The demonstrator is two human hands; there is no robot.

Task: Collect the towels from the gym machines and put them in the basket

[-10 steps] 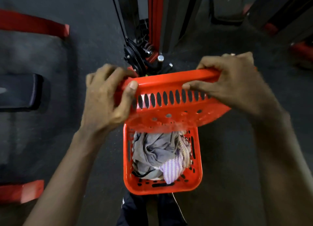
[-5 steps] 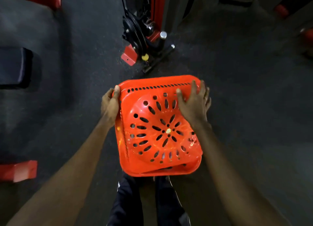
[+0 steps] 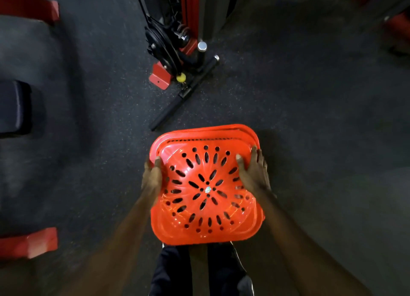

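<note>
Lid (image 3: 199,216) now farther down onto basket (image 3: 258,138), left hand (image 3: 152,178) grip round its edge, right hand (image 3: 255,173) flat atop; sticker (image 3: 208,189) unreadable.

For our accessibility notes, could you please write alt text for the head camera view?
A left hand and a right hand hold an orange perforated plastic cover down on an orange plastic basket over a dark speckled floor; a red-and-black cable machine stands beyond.
</note>
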